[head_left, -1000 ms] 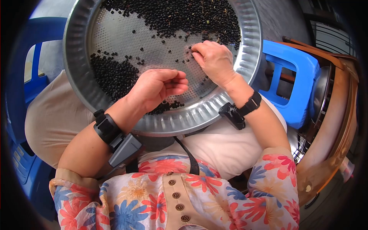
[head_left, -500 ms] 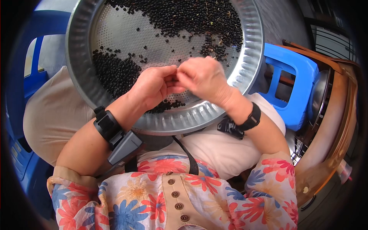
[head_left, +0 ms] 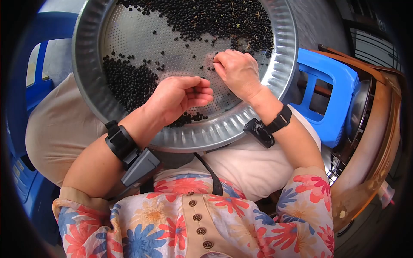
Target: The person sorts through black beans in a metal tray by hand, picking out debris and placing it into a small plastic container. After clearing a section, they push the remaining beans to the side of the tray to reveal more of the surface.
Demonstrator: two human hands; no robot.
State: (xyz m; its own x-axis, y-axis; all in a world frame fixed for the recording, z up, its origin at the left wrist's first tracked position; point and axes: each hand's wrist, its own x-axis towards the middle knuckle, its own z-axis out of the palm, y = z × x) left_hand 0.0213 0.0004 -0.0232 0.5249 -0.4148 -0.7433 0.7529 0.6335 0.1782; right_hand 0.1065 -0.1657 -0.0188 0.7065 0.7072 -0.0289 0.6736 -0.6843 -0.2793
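A round metal tray (head_left: 206,136) with a perforated bottom lies across my lap. Black beans (head_left: 129,84) form a pile at its left, and a larger spread of black beans mixed with pale bits (head_left: 206,19) covers its far side. My left hand (head_left: 183,94) is palm up over the near part, its fingers curled round small dark beans. To its right, my right hand (head_left: 237,72) hovers above the tray, thumb and fingers pinched together; whatever is between the fingertips is too small to make out. The hands are apart.
A blue plastic stool (head_left: 340,101) stands right of the tray, beside a brown wooden piece of furniture (head_left: 370,163) and a metal pan (head_left: 360,107). At the left is a blue plastic chair (head_left: 21,172). Black devices are strapped to both wrists.
My right hand has moved away from my left, to the right and slightly up over the tray. My left hand has barely moved, and its curled fingers show more clearly.
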